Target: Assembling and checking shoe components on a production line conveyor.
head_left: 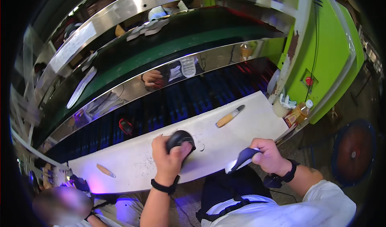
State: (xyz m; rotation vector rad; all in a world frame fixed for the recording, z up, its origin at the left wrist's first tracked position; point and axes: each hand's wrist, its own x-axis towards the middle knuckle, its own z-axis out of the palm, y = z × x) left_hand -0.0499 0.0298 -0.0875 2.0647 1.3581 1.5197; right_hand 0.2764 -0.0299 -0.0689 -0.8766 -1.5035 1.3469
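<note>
Over the white bench top point(136, 162), my left hand point(167, 156) is closed on a black, rounded, smooth thing point(179, 139) that looks like the toe of a shoe. Its lower part is hidden by my hand and blur. My right hand point(267, 154), farther right at the bench's front edge, pinches a dark blue piece point(246, 156) with a whitish shiny end, its kind unclear. Beyond my hands lies a knife point(230, 116) with a wooden handle and short blade. A second wooden-handled knife point(106, 170) rests near the bench's left end.
Behind the bench run dark rollers point(169, 114) with a red-and-black item point(126, 126) on them. A green belt point(181, 40) carries pale shoe soles point(148, 28). At right stand a bottle point(305, 106), a green panel point(329, 58) and a round fan point(354, 152). A co-worker point(64, 205) sits lower left.
</note>
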